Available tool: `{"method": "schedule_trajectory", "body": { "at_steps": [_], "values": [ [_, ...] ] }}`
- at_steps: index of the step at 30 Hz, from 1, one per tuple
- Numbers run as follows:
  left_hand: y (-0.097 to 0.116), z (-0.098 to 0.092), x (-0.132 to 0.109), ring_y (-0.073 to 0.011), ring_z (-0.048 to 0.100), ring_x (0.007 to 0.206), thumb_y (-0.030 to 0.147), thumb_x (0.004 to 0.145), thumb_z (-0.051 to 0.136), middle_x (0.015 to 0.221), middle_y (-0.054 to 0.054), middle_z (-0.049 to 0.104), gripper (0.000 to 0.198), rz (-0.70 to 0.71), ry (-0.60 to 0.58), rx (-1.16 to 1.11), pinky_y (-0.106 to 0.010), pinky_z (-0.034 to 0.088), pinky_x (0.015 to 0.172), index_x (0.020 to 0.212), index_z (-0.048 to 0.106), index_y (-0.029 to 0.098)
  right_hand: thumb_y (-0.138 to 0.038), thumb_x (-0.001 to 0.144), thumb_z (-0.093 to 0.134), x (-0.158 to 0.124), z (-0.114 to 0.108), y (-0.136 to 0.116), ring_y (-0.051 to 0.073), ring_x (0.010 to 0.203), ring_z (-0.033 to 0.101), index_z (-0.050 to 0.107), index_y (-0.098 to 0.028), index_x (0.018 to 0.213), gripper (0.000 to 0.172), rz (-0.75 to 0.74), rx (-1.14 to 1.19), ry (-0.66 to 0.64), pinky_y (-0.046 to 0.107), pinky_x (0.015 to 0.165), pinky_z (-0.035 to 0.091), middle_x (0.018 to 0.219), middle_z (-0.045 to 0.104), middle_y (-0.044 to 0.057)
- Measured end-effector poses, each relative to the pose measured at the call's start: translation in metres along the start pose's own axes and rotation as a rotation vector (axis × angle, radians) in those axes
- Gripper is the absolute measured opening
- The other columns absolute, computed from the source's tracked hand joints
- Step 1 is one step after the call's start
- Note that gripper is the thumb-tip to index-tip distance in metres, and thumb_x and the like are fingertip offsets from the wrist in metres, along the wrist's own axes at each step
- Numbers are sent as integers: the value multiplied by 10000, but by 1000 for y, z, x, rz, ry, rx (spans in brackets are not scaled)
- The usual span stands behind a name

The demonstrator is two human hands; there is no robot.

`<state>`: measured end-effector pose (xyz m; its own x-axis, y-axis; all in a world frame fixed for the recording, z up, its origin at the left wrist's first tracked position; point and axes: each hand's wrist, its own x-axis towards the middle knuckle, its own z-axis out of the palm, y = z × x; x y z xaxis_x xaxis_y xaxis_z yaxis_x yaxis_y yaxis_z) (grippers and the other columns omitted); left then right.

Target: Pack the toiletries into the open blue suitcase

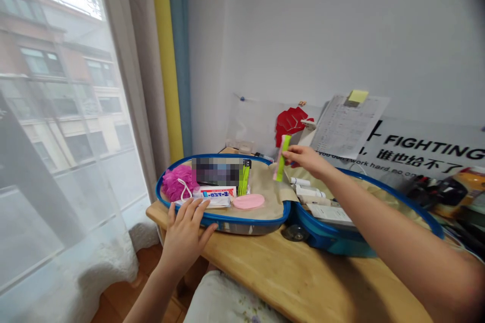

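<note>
A blue suitcase (227, 222) lies open on a wooden table (288, 272). My left hand (185, 234) rests on the near rim of its left half, fingers spread. My right hand (306, 158) is raised over the hinge, pinching a slim green and pink packet (281, 157) upright. The left half holds a magenta bath sponge (179, 182), a toothpaste box (217, 193), a pink round pad (248, 202) and a green item (243, 177). The right half holds white tubes (308, 193) and a flat white pack (328, 212).
A window with a sheer curtain (64, 151) fills the left. On the wall behind hang papers (346, 128), a red fist cutout (290, 122) and a banner reading FIGHTING (428, 151). Dark cluttered objects (443, 192) sit at the far right. A chair cushion (227, 303) is below.
</note>
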<state>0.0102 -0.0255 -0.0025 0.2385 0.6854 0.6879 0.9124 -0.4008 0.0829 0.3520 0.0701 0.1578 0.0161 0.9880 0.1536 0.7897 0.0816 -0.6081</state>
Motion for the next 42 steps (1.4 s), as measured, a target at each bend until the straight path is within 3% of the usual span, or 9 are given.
{"method": "schedule_trajectory", "body": {
  "at_steps": [6, 12, 22, 36, 39, 42],
  "values": [
    [1, 0, 0, -293, 512, 1196, 420, 866, 536, 1234, -114, 626, 462, 5, 37, 3, -545, 162, 1125, 1273, 552, 202, -366, 898, 543, 27, 71, -25, 107, 789, 607, 584, -143, 1071, 285, 176, 165, -220, 285, 679, 532, 982, 625, 38],
    [0, 12, -8, -308, 427, 1291, 395, 871, 528, 1321, -124, 564, 454, 15, 108, 3, -532, 136, 1135, 1276, 545, 190, -362, 897, 544, 33, 102, -24, 137, 885, 610, 569, -156, 1134, 315, 270, 180, -274, 330, 750, 536, 1079, 611, 58],
    [-4, 32, -17, -312, 375, 1329, 342, 863, 541, 1322, -148, 551, 436, 43, 253, -3, -532, 120, 1135, 1265, 526, 173, -378, 896, 543, 37, 118, -12, 139, 883, 612, 567, -152, 1135, 330, 350, 97, -288, 335, 750, 535, 1070, 614, 58],
    [-3, 32, -17, -318, 354, 1348, 346, 863, 537, 1340, -140, 540, 500, 22, 223, -16, -547, 114, 1134, 1338, 469, 206, -370, 902, 535, 35, 122, -10, 112, 819, 606, 589, -160, 1076, 278, 302, -47, -285, 293, 706, 534, 1016, 625, 45],
    [-3, 33, -17, -316, 352, 1349, 332, 861, 545, 1344, -145, 533, 500, 29, 245, -16, -551, 124, 1131, 1338, 465, 203, -368, 901, 537, 34, 117, -14, 110, 808, 605, 590, -158, 1071, 275, 260, -31, -249, 289, 697, 534, 1005, 626, 42],
    [-1, 35, -18, -312, 336, 1360, 298, 862, 549, 1325, -152, 542, 470, 48, 287, -28, -551, 133, 1132, 1316, 486, 195, -389, 904, 528, 34, 99, -19, 108, 789, 605, 584, -150, 1078, 301, 199, 4, -177, 286, 682, 532, 984, 625, 39]
  ]
}}
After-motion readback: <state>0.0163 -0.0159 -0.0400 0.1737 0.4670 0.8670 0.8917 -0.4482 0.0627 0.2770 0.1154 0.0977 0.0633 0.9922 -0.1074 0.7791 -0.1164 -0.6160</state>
